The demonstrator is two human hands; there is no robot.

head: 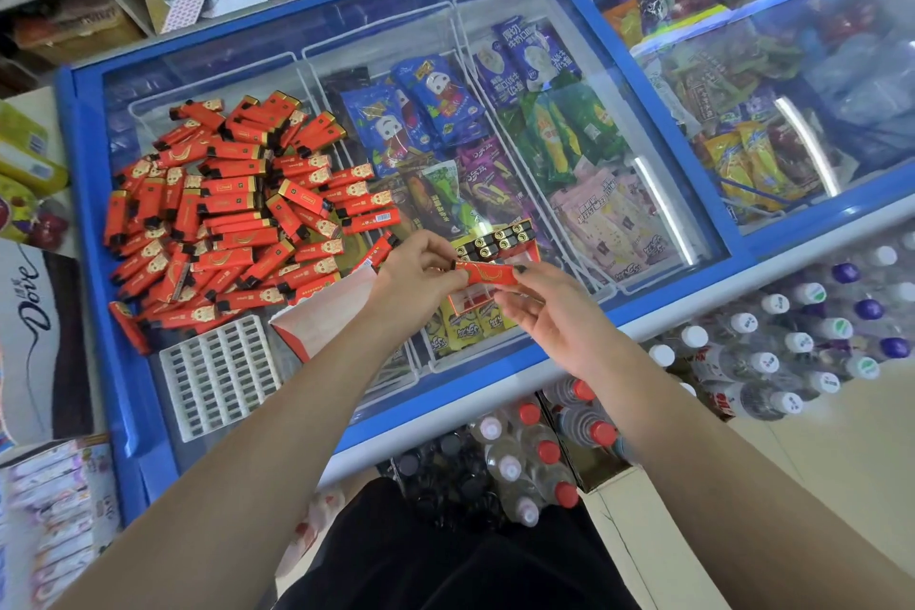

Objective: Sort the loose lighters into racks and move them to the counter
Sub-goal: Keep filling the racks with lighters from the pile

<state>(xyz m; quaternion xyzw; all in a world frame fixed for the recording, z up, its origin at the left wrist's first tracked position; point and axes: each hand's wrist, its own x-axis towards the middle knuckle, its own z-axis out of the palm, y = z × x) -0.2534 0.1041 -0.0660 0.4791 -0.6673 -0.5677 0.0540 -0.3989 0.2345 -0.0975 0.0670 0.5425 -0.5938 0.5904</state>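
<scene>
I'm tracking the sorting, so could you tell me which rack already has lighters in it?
The rack just beyond the hands, showing gold lighter tops; the white rack near the freezer's front edge has only empty slots.

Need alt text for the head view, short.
Both hands, left hand and right hand, hold one red lighter over a partly filled rack on a glass freezer lid. A pile of loose lighters and an empty white rack lie to the left.

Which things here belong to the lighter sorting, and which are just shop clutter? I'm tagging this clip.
Job:
left hand and right hand holding one red lighter
loose lighter pile
empty white rack
partly filled rack

Lying about:
ice cream packets under the freezer lid
bottled water
</scene>
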